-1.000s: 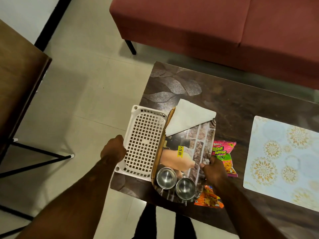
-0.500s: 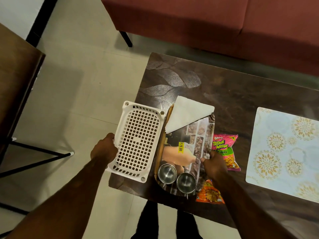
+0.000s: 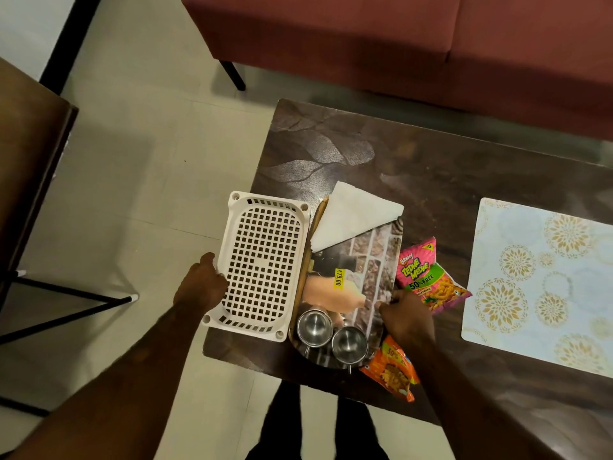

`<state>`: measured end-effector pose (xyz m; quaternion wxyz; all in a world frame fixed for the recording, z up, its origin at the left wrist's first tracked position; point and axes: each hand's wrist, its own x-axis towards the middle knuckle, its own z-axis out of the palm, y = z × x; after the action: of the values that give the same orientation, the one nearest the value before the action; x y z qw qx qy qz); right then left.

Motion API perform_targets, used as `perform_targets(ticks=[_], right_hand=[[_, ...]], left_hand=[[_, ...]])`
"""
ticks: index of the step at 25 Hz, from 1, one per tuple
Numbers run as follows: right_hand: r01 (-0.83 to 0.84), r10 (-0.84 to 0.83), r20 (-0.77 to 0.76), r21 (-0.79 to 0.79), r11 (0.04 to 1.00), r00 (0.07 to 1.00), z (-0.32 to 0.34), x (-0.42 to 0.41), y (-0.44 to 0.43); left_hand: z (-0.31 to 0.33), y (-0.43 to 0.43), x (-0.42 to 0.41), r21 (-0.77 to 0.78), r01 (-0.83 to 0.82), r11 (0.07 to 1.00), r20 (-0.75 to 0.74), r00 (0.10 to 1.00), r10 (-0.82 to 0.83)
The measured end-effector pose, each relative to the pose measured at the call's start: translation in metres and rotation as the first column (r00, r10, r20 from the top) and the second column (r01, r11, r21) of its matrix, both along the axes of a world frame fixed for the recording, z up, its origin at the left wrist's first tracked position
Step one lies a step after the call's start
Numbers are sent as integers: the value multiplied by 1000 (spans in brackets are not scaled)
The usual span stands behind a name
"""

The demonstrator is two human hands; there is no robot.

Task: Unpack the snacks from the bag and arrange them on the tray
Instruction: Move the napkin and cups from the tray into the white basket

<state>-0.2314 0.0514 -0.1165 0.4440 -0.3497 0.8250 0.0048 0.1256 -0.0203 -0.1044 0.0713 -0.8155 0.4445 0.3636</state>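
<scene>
Left hand grips the white tray; right hand pinches the printed tray. The white tray overhangs the table edge at lower centre and could tip off.

- One head-worn camera is supplying the only view, so no region is being shared with another view.
- It is looking steeply down from above standing height onto the table corner, with the wearer's legs showing at the bottom edge.
- It is facing forward toward the sofa at the top edge.
- Both forearms are entering from the bottom edge.
- The wide lens is taking in floor on the left.
</scene>
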Motion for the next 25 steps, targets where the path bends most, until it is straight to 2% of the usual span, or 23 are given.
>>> perform_targets(ticks=[2,3,5,6,9,11,13,15,19,22,25], right_hand=[[-22,22,-25,2,1000,999,10,-2,-2],[-25,25,-51,-5,1000,998,16,-4,-5],[-6,2,-92,-38,999,996,33,-9,-11],[3,-10,-107,-61,998,994,42,-13,-15],[-10,-2,-142,-87,996,990,62,-31,-25],[-30,16,-165,-88,996,986,68,-43,-30],[-107,76,-262,-108,988,962,69,-50,-33],[-174,132,-321,-106,979,938,64,-53,-34],[-200,194,-243,-3,980,951,40,-60,-31],[-192,189,-259,15,981,947,26,-62,-28],[-197,197,-257,26,980,946,21,-66,-29]], left_hand=[[15,0,-13,-124,56,991,118,992,-41],[23,0,-23,-208,91,974,122,990,-67],[40,1,-48,-331,144,933,31,989,-142],[47,1,-61,-337,155,928,-38,983,-178],[61,7,-102,-240,244,940,-212,932,-296],[59,8,-129,-243,415,877,-139,880,-455],[51,-3,-157,-292,600,745,41,786,-617],[39,-21,-181,-271,736,621,234,676,-699],[6,-46,-203,-117,801,587,344,587,-732],[-8,-48,-207,-152,826,543,418,551,-722],[-4,-53,-207,-209,811,547,359,584,-729]])
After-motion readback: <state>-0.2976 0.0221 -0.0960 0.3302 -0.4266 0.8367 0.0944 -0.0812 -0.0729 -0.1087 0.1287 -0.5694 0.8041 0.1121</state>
